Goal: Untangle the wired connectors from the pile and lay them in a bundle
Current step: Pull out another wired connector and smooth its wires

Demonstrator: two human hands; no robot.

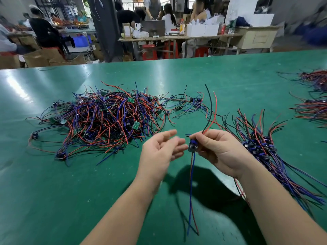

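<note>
Connector (192,146) pinched in right hand (218,151) | left hand (161,151) released, just beside

The table (230,76) is green with pale glare streaks. The pile (99,121) mixes red, blue, purple and black wires, dotted with small green boards (135,125) patterned in pale lines. Right of the pile, the wired connector (192,146) is blue and black, with 1 red and 1 black wire rising and 1 blue and 1 red wire hanging. Further right of the pile, the bundle (261,144) shows red, blue and black wires around blue-and-black parts. Beyond the pile stand red stools (150,52).
</note>
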